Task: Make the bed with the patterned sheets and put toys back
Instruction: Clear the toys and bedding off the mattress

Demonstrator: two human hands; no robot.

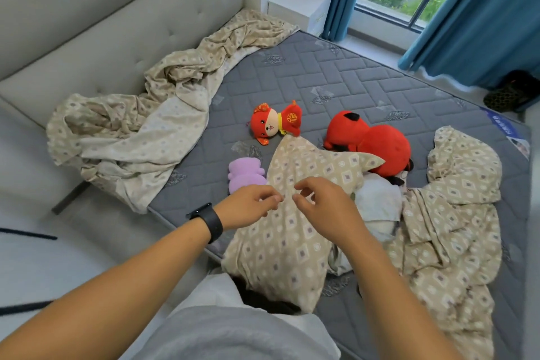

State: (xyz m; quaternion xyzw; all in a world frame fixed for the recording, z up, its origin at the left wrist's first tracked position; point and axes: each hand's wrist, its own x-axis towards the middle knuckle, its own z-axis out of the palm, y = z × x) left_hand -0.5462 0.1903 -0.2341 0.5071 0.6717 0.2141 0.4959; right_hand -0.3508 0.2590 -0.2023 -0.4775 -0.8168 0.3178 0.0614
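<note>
Mattress [365, 79], grey and quilted, lies bare across most of the bed, its near edge running under the person's forearms and its far corner reaching toward the window with blue curtains [473, 38]. Against the padded headboard [117, 17] along the left edge, a patterned sheet [140, 126] is bunched in a long crumpled ridge. A second heap of the same beige diamond-print fabric, which looks like a duvet [455, 213], is piled at the right edge and near corner. Between the two, at the near edge, lies a patterned pillowcase [292, 242], its long axis running away from the person toward the middle of the bed, with a pointed corner just touching the large red plush [377, 143]. A small red plush doll [274, 123] lies just beyond the pillowcase tip, and a purple plush [245, 172] sits touching its left side.

Both hands hover directly over the pillowcase's upper half. The left hand [248, 207], with a black watch at the wrist, and the right hand [324, 207] nearly meet, fingers loosely curled with thumb and forefinger tips close together; I cannot tell whether they pinch the fabric or hold nothing. The pillowcase is right beneath both hands, equally near each, so the coming grasp is probably straight down. The bed is far from made, with all three toys still on the mattress.
</note>
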